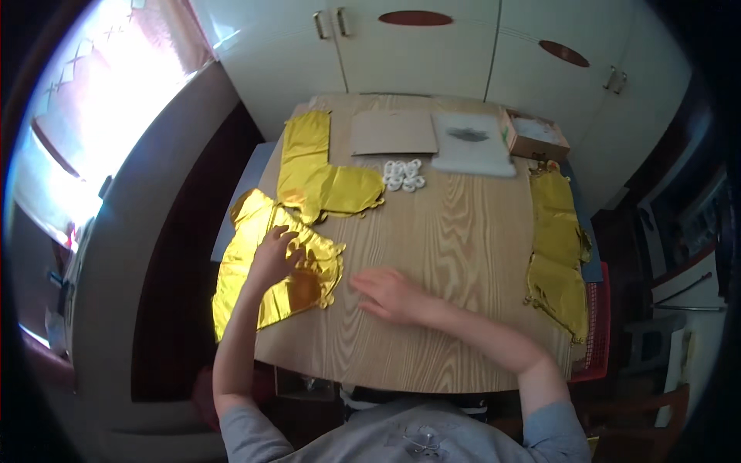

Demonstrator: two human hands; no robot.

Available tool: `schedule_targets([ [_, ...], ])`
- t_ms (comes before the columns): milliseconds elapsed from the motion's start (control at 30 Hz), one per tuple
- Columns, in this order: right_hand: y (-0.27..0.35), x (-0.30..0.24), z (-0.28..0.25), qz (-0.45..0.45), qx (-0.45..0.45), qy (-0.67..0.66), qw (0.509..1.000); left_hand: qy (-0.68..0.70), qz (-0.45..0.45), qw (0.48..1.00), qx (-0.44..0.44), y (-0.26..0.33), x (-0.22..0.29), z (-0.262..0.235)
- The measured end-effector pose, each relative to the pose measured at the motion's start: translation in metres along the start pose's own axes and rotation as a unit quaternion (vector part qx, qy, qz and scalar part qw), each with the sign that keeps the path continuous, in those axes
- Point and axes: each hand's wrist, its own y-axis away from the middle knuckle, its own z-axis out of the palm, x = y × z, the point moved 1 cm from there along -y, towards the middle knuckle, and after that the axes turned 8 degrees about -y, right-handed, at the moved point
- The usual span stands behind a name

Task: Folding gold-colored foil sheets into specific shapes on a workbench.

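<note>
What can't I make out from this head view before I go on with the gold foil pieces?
- Gold foil piece, head view: the left hand covers its middle; its left part hangs past the table edge.
- Small white items: too small to identify.
- Open box: contents blurred.
- Right hand: palm down, so anything beneath it is hidden.
- Right-edge foil: its lower end drops over the table edge.

A light wooden table [455,231] fills the middle of the frame. On it lie gold foil balloons: one at lower left [262,270], one at upper left [316,174], one along the right edge [557,255]. At the top lie a cardboard sheet [394,131], a clear plastic bag [472,143], a small cardboard box [536,135] and white small pieces [404,175].
</note>
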Motion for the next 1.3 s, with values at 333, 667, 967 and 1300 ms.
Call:
schedule_targets([
  [333,-0.082,-0.016,0.072,0.091,0.102,0.176,0.975,-0.006,-0.074,0.997,-0.035,0.077,0.014,0.040],
  [667,-0.100,-0.034,0.072,0.113,0.188,0.066,0.973,0.073,-0.045,0.996,-0.010,0.080,0.006,0.043],
  [967,-0.104,-0.029,0.080,-0.011,0.296,-0.189,0.936,0.187,-0.110,0.975,0.059,0.076,0.002,0.048],
  [1300,-0.096,-0.030,0.085,0.114,0.126,0.123,0.978,0.498,-0.305,0.794,0.167,0.079,-0.059,0.003],
])
